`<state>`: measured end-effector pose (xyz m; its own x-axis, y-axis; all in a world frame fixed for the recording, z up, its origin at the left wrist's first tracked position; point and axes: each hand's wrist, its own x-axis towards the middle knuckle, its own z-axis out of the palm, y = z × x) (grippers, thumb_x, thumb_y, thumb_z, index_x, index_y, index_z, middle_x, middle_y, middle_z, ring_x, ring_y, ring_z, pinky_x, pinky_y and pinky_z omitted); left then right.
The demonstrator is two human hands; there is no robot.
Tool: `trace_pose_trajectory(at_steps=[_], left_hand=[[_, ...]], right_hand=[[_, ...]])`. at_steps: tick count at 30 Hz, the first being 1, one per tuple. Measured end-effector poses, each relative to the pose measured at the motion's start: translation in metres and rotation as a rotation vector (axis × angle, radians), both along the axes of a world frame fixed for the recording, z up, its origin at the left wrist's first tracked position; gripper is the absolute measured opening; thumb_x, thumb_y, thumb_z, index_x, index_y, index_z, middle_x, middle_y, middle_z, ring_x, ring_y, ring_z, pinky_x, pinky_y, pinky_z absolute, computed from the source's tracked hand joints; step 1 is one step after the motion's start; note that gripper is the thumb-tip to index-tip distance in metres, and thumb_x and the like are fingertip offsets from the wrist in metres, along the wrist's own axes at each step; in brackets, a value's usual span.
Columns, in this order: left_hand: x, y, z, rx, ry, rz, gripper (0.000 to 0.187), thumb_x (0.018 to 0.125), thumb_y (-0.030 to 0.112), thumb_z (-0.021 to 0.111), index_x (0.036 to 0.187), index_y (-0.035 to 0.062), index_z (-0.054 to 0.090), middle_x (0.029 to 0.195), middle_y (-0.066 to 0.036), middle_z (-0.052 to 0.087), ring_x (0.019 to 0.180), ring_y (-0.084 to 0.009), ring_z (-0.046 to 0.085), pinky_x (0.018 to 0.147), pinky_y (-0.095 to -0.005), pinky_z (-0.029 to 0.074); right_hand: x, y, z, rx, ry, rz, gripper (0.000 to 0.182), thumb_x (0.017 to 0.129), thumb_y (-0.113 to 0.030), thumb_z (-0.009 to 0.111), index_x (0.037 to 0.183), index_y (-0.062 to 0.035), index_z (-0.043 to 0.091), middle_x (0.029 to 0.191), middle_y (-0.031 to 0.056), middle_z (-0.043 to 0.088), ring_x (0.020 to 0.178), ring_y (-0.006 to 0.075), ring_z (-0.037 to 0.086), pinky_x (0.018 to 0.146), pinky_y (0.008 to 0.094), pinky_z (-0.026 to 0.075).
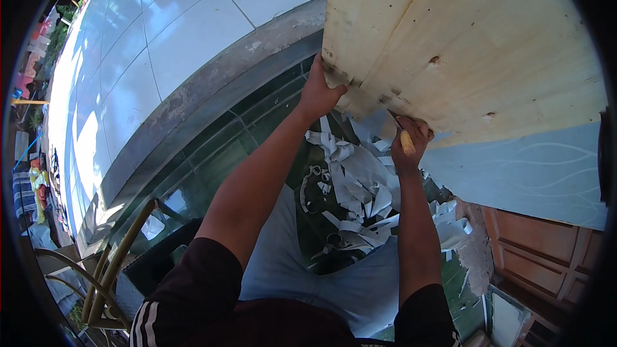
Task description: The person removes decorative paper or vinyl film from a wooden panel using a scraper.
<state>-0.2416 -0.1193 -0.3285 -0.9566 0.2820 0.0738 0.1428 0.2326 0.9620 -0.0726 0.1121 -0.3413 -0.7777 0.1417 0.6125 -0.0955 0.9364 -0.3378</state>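
A large bare plywood board [463, 45] leans in front of me, with dark stains and knots along its lower part. My left hand [319, 95] grips its lower left edge, the thumb lying over the face. In my right hand [406, 162] is a knife [407, 142] with a pale yellowish handle. Its thin dark blade points up and left, right at the board's lower edge. A grey-white sheet with pale curved lines [533, 167] covers the board's lower right strip. Torn white strips [360, 180] lie in a heap on the floor below my hands.
Dark green floor tiles [222, 151] run beneath me, up to a raised ledge of pale tiles [186, 19] on the left. A metal-framed chair [109, 276] stands at lower left. Brown wooden panelling [540, 244] is at lower right.
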Motion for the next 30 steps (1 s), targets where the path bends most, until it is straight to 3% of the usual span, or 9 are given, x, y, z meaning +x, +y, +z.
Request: trace_pose_trajectory(at_steps=[10, 13, 16, 19, 21, 23, 26, 30], left_hand=[[-0.001, 0.001, 0.002, 0.044, -0.026, -0.018, 0.105, 0.083, 0.01, 0.081, 0.164, 0.0064, 0.015, 0.156, -0.021, 0.043, 0.149, -0.0323, 0.041, 0.123, -0.0442, 0.034], [-0.001, 0.004, 0.002, 0.09, 0.029, -0.004, 0.099, 0.08, 0.017, 0.081, 0.16, 0.0019, 0.023, 0.15, -0.024, 0.05, 0.142, -0.0384, 0.049, 0.117, -0.043, 0.04], [0.001, 0.01, -0.001, 0.126, -0.018, 0.064, 0.095, 0.083, 0.015, 0.078, 0.16, 0.0009, 0.024, 0.151, -0.025, 0.049, 0.14, -0.0402, 0.05, 0.117, -0.044, 0.04], [0.025, 0.027, -0.013, -0.105, 0.105, 0.329, 0.091, 0.083, 0.015, 0.076, 0.159, -0.0009, 0.028, 0.155, -0.027, 0.044, 0.139, -0.0403, 0.05, 0.115, -0.0442, 0.041], [0.054, 0.045, -0.015, -0.195, -0.191, 0.36, 0.07, 0.084, 0.019, 0.076, 0.146, -0.0019, 0.052, 0.142, -0.026, 0.059, 0.127, -0.0376, 0.061, 0.107, -0.0442, 0.048], [0.072, 0.063, -0.038, -0.166, -0.314, 0.091, 0.045, 0.086, 0.026, 0.076, 0.121, -0.002, 0.073, 0.115, -0.023, 0.074, 0.108, -0.0334, 0.072, 0.095, -0.042, 0.054], [0.085, 0.089, -0.052, 0.006, -0.324, 0.069, 0.035, 0.088, 0.032, 0.076, 0.101, -0.0011, 0.08, 0.093, -0.019, 0.078, 0.09, -0.0331, 0.076, 0.086, -0.0407, 0.057], [0.081, 0.108, -0.038, 0.098, -0.375, 0.081, 0.037, 0.088, 0.031, 0.078, 0.102, -0.0022, 0.08, 0.097, -0.02, 0.078, 0.09, -0.0309, 0.076, 0.083, -0.0383, 0.056]], right_hand=[[-0.002, -0.001, -0.001, 0.03, -0.006, 0.001, 0.037, 0.073, -0.008, 0.069, 0.11, -0.013, 0.076, 0.112, 0.0016, 0.076, 0.104, 0.0244, 0.058, 0.095, 0.0409, 0.033], [-0.004, -0.002, 0.007, 0.008, -0.024, 0.014, 0.032, 0.076, -0.007, 0.07, 0.106, -0.0118, 0.076, 0.107, 0.0028, 0.077, 0.102, 0.0244, 0.059, 0.094, 0.0403, 0.033], [0.003, -0.001, 0.028, -0.123, -0.026, 0.054, 0.021, 0.082, -0.004, 0.072, 0.102, -0.0083, 0.075, 0.102, 0.0066, 0.076, 0.1, 0.0269, 0.063, 0.094, 0.0411, 0.041], [0.009, 0.004, 0.034, -0.301, 0.077, 0.047, 0.012, 0.087, 0.0, 0.073, 0.098, -0.0047, 0.073, 0.098, 0.01, 0.075, 0.097, 0.0303, 0.067, 0.091, 0.041, 0.049], [0.012, 0.009, 0.041, -0.231, 0.048, 0.094, 0.01, 0.088, 0.002, 0.072, 0.097, -0.0031, 0.072, 0.097, 0.0115, 0.075, 0.095, 0.0319, 0.069, 0.088, 0.041, 0.053], [0.012, 0.011, 0.041, -0.184, 0.028, 0.135, 0.012, 0.087, 0.002, 0.073, 0.097, -0.0041, 0.072, 0.097, 0.0106, 0.075, 0.096, 0.0312, 0.068, 0.088, 0.0411, 0.052], [0.015, 0.015, 0.042, -0.16, -0.035, 0.149, 0.015, 0.085, 0.002, 0.073, 0.098, -0.0056, 0.073, 0.098, 0.0092, 0.074, 0.099, 0.0304, 0.067, 0.09, 0.0409, 0.049], [0.016, 0.018, 0.038, -0.193, -0.065, 0.156, 0.017, 0.084, 0.001, 0.073, 0.1, -0.0068, 0.073, 0.1, 0.0079, 0.074, 0.102, 0.0293, 0.065, 0.092, 0.0408, 0.047]])
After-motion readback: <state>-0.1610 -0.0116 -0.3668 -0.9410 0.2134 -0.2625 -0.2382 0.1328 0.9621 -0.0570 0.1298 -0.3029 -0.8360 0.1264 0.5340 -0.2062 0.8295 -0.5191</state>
